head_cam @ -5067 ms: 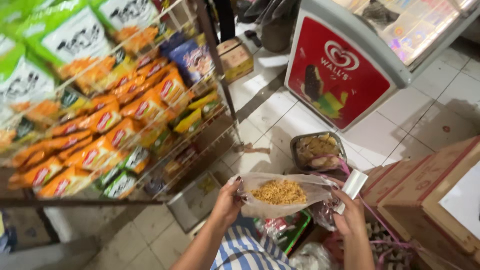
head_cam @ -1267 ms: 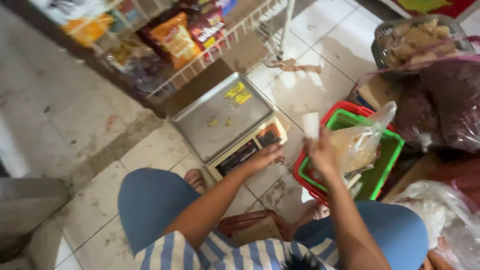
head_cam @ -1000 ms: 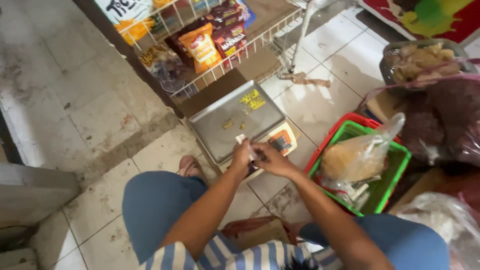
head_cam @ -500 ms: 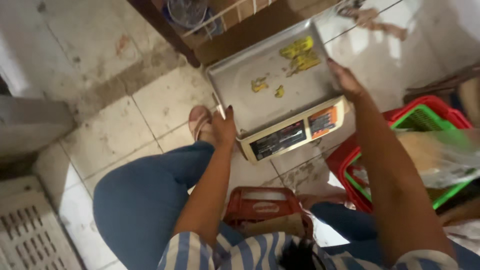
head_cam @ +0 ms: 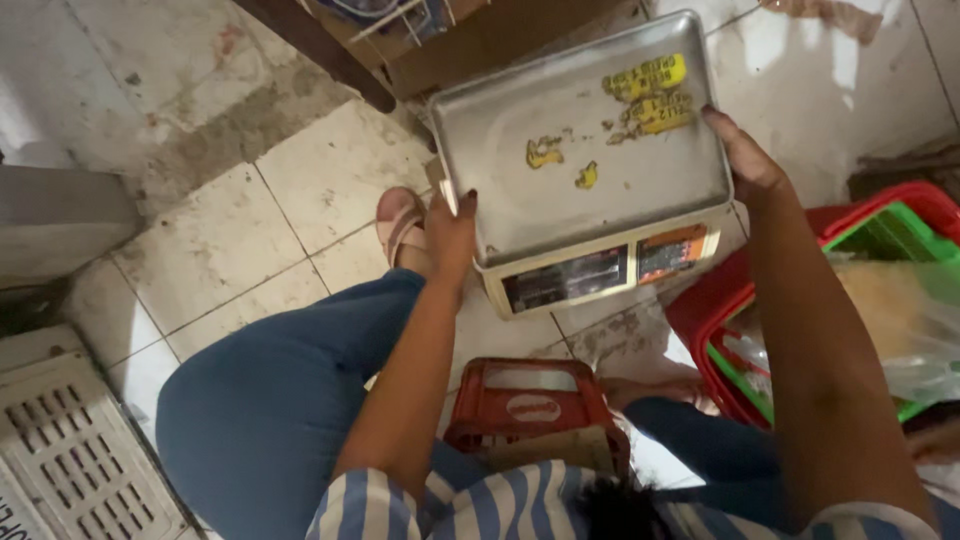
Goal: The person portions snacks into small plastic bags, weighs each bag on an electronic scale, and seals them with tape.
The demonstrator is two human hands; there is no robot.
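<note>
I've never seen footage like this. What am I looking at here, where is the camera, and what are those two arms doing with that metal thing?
The camera sits on a person's head and looks straight down, so you see their own arms, striped shirt and blue-jeaned knees. There is no machine arm here, only two bare hands. The left hand grips the left edge of a digital weighing scale, and the right hand grips its right edge. The scale's steel pan carries a few yellow crumbs and yellow sticker remains. The scale is over a tiled floor. Below it is a red plastic crate, and at the right a green basket nested in a red one, with a clear plastic bag in it.
</note>
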